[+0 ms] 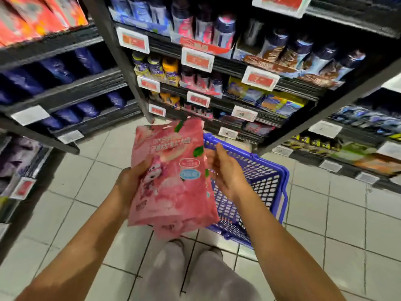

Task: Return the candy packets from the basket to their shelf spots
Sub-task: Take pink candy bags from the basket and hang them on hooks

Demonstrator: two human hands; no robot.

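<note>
— Two hands in view, centre of the frame. State of each?

— Left hand grips a stack of pink candy packets by their left edge, thumb curled over the front. More than one packet: further pink edges show under the front one at the bottom. Exact count cannot be told. Right hand is at the stack's right edge, fingers loosely extended, palm turned toward the packets; whether the fingertips touch them cannot be told. It holds nothing that I can see.

— Position of the packets?

— Held upright, slightly tilted, above the floor and in front of the blue basket, hiding its left side.

— The basket?

— Plastic, perforated walls, standing on the pale tiled floor at centre right, just before the shelves. Its contents are hidden.

— Surroundings?

— Dark shelving unit fills the upper centre and right, stocked with bottles and flat packets, red-and-white price tags along the shelf edges. Second shelving unit at upper left carries dark blue packs. Everything on the shelves is blurred; labels unreadable. Grey trouser legs at bottom centre.
</note>
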